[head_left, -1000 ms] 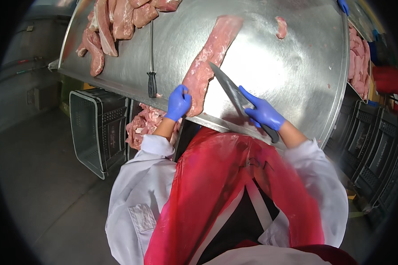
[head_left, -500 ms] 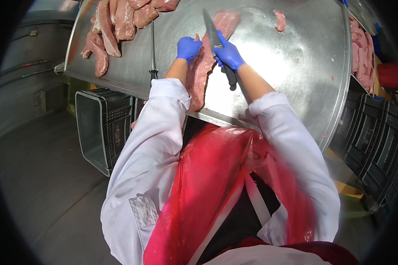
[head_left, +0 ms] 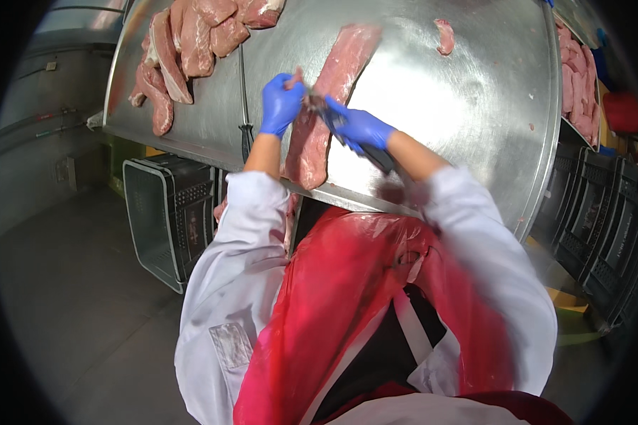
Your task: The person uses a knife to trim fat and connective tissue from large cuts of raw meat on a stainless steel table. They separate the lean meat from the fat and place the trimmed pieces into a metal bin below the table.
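Knife (head_left: pixel 381 159) (blurred) over meat strip (head_left: pixel 340 69)

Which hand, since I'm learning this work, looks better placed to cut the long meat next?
Likely the right: the right hand holds the knife over the long meat. The left hand grips a small scrap, so it looks less free to cut.

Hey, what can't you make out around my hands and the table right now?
All in the head view:
- Long black-handled knife: blade blurred, apparently by motion; handle partly covered by the blue-gloved right hand.
- Small pink meat scrap: mostly hidden by the blue-gloved left hand.
- Heaped raw pink meat pieces: cut off by the top edge.
- Pink meat below the table: mostly hidden by the white left sleeve.
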Action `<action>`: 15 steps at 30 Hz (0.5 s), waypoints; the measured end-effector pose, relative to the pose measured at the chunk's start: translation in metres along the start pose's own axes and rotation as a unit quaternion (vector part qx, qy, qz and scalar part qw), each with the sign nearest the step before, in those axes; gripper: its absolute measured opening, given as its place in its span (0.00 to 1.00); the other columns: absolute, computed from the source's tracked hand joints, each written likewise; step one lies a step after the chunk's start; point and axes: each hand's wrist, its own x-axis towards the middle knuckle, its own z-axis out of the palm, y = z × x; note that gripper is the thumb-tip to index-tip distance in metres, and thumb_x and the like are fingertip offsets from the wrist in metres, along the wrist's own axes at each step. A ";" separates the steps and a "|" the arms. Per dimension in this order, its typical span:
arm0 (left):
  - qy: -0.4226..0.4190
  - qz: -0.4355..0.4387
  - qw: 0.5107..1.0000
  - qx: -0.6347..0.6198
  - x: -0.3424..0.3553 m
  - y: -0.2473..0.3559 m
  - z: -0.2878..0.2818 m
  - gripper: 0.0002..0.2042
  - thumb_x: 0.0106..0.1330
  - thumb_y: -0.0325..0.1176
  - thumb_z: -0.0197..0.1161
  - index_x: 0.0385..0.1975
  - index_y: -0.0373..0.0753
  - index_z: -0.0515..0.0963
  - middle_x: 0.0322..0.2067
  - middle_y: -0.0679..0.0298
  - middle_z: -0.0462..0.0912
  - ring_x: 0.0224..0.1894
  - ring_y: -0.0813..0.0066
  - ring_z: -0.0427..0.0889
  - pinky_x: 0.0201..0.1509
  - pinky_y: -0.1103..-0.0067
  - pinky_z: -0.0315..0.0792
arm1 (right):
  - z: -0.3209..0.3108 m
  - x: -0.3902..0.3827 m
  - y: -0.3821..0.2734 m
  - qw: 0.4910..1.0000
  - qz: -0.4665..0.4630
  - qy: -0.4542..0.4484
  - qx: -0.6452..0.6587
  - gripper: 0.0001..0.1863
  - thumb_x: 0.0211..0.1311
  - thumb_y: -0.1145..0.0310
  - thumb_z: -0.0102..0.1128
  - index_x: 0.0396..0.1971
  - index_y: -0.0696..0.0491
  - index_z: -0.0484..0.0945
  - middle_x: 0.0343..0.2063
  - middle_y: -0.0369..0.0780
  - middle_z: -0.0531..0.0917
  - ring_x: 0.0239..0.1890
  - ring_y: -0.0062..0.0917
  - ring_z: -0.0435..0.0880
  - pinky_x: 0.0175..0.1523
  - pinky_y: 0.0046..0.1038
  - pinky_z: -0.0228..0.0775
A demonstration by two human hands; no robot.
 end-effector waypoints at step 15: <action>-0.109 0.256 0.927 0.251 0.127 0.043 0.303 0.17 0.67 0.38 0.56 0.44 0.27 0.77 0.42 0.40 0.75 0.43 0.44 0.74 0.54 0.60 0.70 | -0.087 -0.229 0.129 0.868 0.019 0.458 0.191 0.42 0.71 0.74 0.54 0.79 0.40 0.44 0.21 0.35 0.76 0.18 0.16 0.73 0.21 0.21 0.68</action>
